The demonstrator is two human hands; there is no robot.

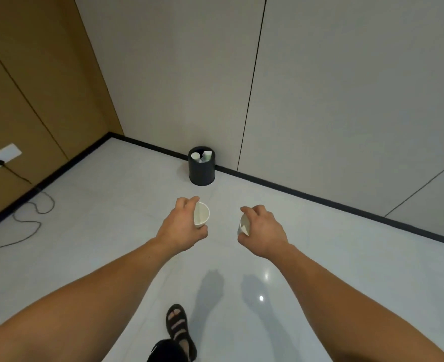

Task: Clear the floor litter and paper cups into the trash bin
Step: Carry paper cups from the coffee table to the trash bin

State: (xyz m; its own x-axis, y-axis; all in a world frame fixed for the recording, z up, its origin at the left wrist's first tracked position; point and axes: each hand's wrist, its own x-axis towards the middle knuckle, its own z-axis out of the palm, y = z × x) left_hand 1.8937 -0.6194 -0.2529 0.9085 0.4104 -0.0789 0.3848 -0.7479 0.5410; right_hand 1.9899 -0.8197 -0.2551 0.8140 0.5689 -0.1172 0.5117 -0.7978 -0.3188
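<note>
Straight ahead: trash bin [202, 171], round, dark, smooth-walled, near-cylindrical, standing on the floor [98, 231] hard against the black skirting [320, 199]. Inside the bin, discarded cups [195, 155], white, poking up to the rim.

Just short of the bin, a touch to its left: left hand [181, 227], narrow grip curled round a white paper cup [202, 214]. Thin-walled, tapering, with its mouth tipped sideways and the pale inside on show.

Short of the bin to its right: right hand [264, 231], gripping a second paper cup [244, 226] from above, with fingers wrapped over the rim and part of the wall hidden behind the knuckles. Both cups off the floor, apart from each other, not yet at the bin.

Underneath, glossy pale tile, mirror-bright, with two light spots and soft arm shadows.

Far left of the bin, a thin black cable [40, 227] looping loosely over the tile toward a white rectangular socket plate [2, 155] on the tan panel wall. Farthest back from the bin, a black strappy sandal [177, 325] planted on the tile.
</note>
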